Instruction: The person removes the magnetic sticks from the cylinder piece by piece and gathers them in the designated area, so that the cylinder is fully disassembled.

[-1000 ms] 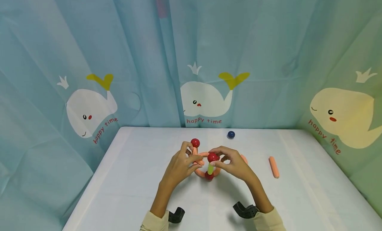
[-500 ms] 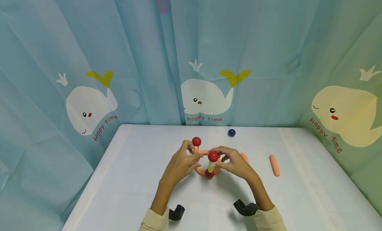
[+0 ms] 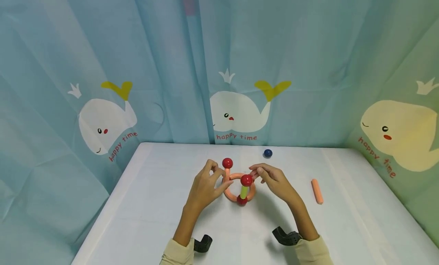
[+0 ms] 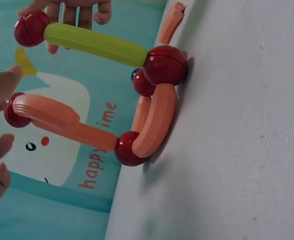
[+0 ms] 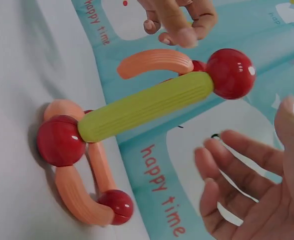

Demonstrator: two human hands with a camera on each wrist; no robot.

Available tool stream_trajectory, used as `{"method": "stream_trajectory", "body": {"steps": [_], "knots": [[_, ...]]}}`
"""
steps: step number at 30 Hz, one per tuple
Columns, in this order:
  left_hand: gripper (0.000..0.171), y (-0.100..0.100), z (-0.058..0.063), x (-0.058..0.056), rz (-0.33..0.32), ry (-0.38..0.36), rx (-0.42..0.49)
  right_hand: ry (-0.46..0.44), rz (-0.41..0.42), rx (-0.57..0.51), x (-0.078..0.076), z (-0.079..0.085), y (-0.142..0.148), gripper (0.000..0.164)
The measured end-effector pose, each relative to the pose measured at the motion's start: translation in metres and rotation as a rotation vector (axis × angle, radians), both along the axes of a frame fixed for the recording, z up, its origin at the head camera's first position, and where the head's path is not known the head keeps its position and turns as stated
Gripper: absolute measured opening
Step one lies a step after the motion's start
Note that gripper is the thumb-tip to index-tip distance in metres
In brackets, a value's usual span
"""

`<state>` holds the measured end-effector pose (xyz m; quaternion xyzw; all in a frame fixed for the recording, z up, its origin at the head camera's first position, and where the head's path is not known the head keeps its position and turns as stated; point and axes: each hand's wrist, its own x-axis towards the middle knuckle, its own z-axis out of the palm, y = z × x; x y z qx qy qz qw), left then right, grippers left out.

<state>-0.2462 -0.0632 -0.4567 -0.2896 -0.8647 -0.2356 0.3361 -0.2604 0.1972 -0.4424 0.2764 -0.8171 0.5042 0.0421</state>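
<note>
A construction of ridged sticks and red balls stands on the white table (image 3: 154, 204). Its base ring has curved orange sticks (image 5: 77, 200). From it rise a green stick (image 5: 147, 107) topped by a red ball (image 5: 231, 73) and a straight orange stick (image 4: 94, 136) topped by another red ball (image 3: 227, 163). A curved orange stick (image 4: 47, 111) hangs from that second ball. My left hand (image 3: 204, 185) is beside the orange upright, fingers apart and holding nothing. Right of the green stick's ball, my right hand (image 3: 276, 181) is empty, its fingers loosely bent.
A dark blue ball (image 3: 268, 153) lies near the table's back edge. To the right lies a loose orange stick (image 3: 317, 191). Behind the table hangs a blue curtain (image 3: 171, 67) with whale prints. Each wrist wears a black mount (image 3: 203, 243).
My right hand has let go of the red ball on the green stick and drawn away rightward. The left hand's fingers have parted from the curved orange stick that they held.
</note>
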Motion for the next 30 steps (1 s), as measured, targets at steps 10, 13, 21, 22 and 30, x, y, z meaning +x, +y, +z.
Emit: {"method": "stream_trajectory", "body": {"steps": [10,13,21,22,30], "knots": [[0.044,0.003,-0.018,-0.004,0.048,-0.288,0.193,-0.116,0.007,-0.116,-0.030,-0.006,-0.018,0.033],[0.046,0.004,-0.023,-0.005,0.050,-0.357,0.231,-0.134,0.143,-0.125,-0.043,-0.006,-0.026,0.039],[0.032,0.007,-0.027,-0.005,-0.025,-0.362,0.330,-0.173,0.418,-0.120,-0.058,-0.001,-0.039,0.045],[0.030,0.007,-0.027,-0.005,-0.030,-0.359,0.334,-0.183,0.431,-0.125,-0.059,0.000,-0.041,0.044],[0.023,0.004,-0.027,-0.007,-0.053,-0.372,0.336,-0.203,0.354,-0.155,-0.063,-0.003,-0.047,0.034]]}}
